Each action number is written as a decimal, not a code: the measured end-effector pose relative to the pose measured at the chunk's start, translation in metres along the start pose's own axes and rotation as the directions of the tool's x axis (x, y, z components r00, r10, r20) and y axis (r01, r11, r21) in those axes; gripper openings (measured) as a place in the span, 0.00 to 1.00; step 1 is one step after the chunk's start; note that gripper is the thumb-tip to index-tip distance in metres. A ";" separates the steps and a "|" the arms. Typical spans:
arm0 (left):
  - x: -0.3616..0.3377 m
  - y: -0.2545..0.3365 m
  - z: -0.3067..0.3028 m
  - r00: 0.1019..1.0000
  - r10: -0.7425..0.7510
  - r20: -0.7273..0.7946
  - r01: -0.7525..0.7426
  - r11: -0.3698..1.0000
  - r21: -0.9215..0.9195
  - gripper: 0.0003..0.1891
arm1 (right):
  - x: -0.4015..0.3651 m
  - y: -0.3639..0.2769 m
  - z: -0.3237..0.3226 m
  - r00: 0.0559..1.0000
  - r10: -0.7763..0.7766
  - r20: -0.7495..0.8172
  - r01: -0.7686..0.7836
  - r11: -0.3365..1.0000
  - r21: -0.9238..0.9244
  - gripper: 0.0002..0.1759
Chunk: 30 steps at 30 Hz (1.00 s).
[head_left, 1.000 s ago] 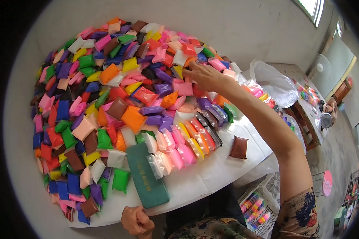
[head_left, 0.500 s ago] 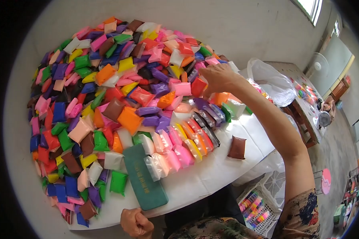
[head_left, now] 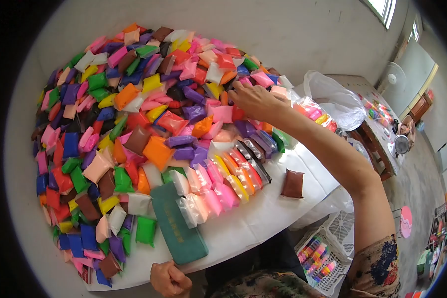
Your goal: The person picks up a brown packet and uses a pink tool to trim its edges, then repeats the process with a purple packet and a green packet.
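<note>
My right hand (head_left: 255, 101) reaches over the heap of small colored clay packets (head_left: 126, 94). Its fingers are bent but spread from the thumb, touching packets near a red packet (head_left: 238, 113); the fingertips are partly hidden among them. By the table's front edge, my left hand (head_left: 170, 279) is curled into a fist with nothing showing in it. A green tin case (head_left: 180, 226) lies in front of the heap. Against it, clear-wrapped packets (head_left: 216, 181) stand in neat rows by color, from white through pink, yellow, orange and red to black. One brown packet (head_left: 292, 183) lies apart on the white tabletop.
A clear plastic bag (head_left: 333, 102) with more packets sits beyond my right forearm. Below the table's right side is a white plastic basket (head_left: 328, 253) holding colored packets. Another table (head_left: 350, 84), a fan (head_left: 393, 77) and a wall stand behind.
My right hand has moved left and slightly inward across the heap, uncovering pink and peach packets behind it. The left fist stays where it was, and the view has shifted slightly.
</note>
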State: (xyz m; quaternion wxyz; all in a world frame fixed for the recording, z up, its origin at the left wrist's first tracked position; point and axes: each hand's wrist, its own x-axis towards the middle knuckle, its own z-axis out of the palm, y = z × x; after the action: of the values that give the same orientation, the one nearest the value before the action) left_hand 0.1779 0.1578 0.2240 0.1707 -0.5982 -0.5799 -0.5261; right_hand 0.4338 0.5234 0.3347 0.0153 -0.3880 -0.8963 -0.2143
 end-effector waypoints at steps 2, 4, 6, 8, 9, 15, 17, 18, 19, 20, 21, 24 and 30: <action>0.001 0.000 0.000 1.000 0.007 0.006 -0.007 1.000 0.006 0.08 | -0.002 0.004 0.000 0.999 0.039 -0.003 -0.038 0.991 0.131 0.37; 0.001 0.002 0.000 1.000 -0.025 0.015 0.025 1.000 -0.013 0.07 | -0.012 -0.002 -0.024 0.994 0.105 0.023 -0.107 0.934 0.341 0.37; 0.002 0.003 0.001 1.000 -0.007 0.007 0.007 1.000 0.001 0.08 | -0.017 -0.012 -0.033 0.987 0.123 -0.106 -0.095 0.967 0.236 0.33; 0.003 0.001 0.002 1.000 0.020 -0.003 -0.020 1.000 0.004 0.08 | -0.016 -0.019 -0.046 0.985 0.153 -0.081 -0.141 0.981 0.134 0.29; 0.002 -0.001 0.002 0.999 0.036 -0.008 -0.036 0.999 -0.001 0.08 | -0.009 -0.028 -0.059 0.983 0.184 0.010 -0.184 0.980 0.080 0.27; 0.001 -0.001 0.001 1.000 0.027 0.006 -0.027 1.000 -0.001 0.08 | -0.002 -0.037 -0.030 0.957 0.157 0.243 -0.197 0.969 0.149 0.21; 0.002 0.000 0.001 1.000 0.024 0.009 -0.024 1.000 0.003 0.08 | 0.004 -0.033 -0.019 0.955 0.152 0.254 -0.189 0.974 0.127 0.19; 0.003 0.001 0.002 1.000 0.023 0.007 -0.023 1.000 0.008 0.08 | 0.007 -0.033 -0.019 0.952 0.146 0.270 -0.184 0.975 0.123 0.18; 0.003 0.002 0.002 1.000 0.021 0.006 -0.021 1.000 0.012 0.08 | 0.009 -0.031 -0.020 0.951 0.148 0.272 -0.187 0.975 0.124 0.17; 0.003 0.002 0.001 1.000 0.020 0.008 -0.020 1.000 0.015 0.08 | 0.011 -0.029 -0.020 0.950 0.150 0.274 -0.190 0.974 0.125 0.16; 0.002 0.001 0.002 1.000 0.020 0.010 -0.020 1.000 0.018 0.08 | 0.014 -0.027 -0.024 0.952 0.162 0.261 -0.201 0.971 0.132 0.16; 0.001 0.000 0.000 0.999 0.026 0.024 -0.027 0.999 0.034 0.08 | 0.023 -0.010 -0.024 0.952 0.247 0.180 -0.283 0.935 0.212 0.16; 0.000 0.000 0.001 0.999 0.029 0.015 -0.030 0.999 0.042 0.08 | 0.032 0.000 -0.014 0.930 0.351 0.109 -0.368 0.889 0.273 0.16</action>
State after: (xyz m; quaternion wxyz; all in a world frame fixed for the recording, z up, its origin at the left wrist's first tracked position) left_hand 0.1782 0.1587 0.2241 0.1870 -0.6066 -0.5833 -0.5068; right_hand 0.4092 0.5398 0.3533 0.0857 -0.5465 -0.8306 -0.0637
